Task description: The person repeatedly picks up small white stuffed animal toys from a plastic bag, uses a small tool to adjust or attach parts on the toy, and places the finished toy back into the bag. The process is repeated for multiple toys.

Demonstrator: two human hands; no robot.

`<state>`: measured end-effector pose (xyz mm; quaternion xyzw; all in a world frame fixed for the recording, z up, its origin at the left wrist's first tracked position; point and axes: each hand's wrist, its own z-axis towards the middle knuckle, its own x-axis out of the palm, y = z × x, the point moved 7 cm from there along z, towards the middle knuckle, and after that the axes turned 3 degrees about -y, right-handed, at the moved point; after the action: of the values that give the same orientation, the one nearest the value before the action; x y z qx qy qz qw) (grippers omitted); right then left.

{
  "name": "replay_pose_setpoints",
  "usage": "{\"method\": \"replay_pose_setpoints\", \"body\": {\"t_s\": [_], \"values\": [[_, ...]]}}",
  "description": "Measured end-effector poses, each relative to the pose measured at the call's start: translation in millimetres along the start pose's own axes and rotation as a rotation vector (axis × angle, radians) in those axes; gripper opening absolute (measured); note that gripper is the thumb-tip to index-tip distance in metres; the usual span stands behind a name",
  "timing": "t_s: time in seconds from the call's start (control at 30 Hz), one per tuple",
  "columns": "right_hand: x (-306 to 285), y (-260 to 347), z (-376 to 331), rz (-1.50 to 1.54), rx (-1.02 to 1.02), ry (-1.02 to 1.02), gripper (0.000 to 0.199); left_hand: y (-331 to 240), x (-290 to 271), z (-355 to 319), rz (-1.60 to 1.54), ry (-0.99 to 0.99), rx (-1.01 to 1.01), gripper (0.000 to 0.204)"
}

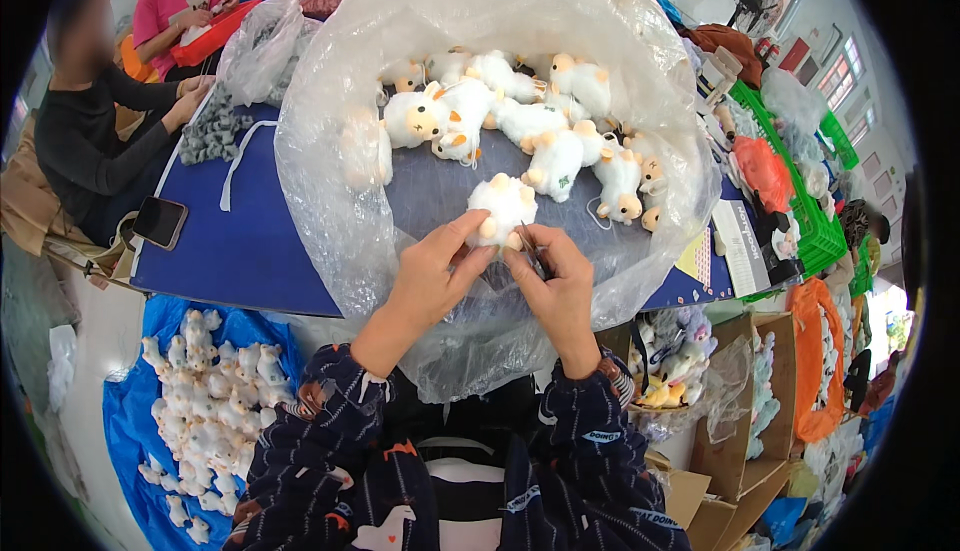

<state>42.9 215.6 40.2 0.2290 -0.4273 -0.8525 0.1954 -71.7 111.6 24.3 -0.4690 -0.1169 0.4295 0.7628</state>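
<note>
A small white plush toy (503,199) with cream-coloured feet is up in front of me, over the near side of an open clear plastic bag. My left hand (436,263) pinches it from the left with thumb and fingers. At its lower right, my right hand (556,286) is closed around a thin, dark, pointed tool (537,254); its exact kind is partly hidden by the fingers. The right fingertips touch the toy's underside. Beyond the hands, several similar plush toys (555,163) lie inside the clear plastic bag (335,241), some with white string loops.
A blue-topped table (235,251) carries the bag, a phone (160,222) and grey pieces (212,134). Below left, more white toys lie on a blue sheet (125,421). Cardboard boxes (735,441) and green crates (815,226) stand right. Two people work at far left.
</note>
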Motion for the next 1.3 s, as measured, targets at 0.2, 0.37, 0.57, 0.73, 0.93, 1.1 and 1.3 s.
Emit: {"method": "replay_pose_setpoints", "body": {"t_s": [0.2, 0.37, 0.57, 0.73, 0.93, 1.1, 1.3], "values": [[4, -8, 1, 0.03, 0.093, 0.064, 0.02, -10, -7, 3, 0.021, -0.061, 0.051, 0.025], [11, -12, 0, 0.196, 0.275, 0.067, 0.016, 13, -1, -2, -0.215, 0.011, -0.209, 0.017], [4, -15, 16, 0.294, 0.352, 0.141, 0.014, 18, 3, 2, -0.441, 0.056, -0.285, 0.042], [21, 4, 10, 0.11, 0.112, 0.217, 0.019, 33, 13, 1, -0.803, 0.093, -0.633, 0.05], [-12, -12, 15, 0.289, 0.298, -0.162, 0.047, 22, 11, -6, -1.42, 0.195, -0.702, 0.044], [-4, 0, 13, 0.33, 0.3, -0.131, 0.051, 20, 8, -16, -0.937, 0.124, -0.728, 0.047], [13, 31, 18, 0.042, 0.112, 0.054, 0.044, 32, -19, -29, -0.705, 0.05, -0.552, 0.055]]}}
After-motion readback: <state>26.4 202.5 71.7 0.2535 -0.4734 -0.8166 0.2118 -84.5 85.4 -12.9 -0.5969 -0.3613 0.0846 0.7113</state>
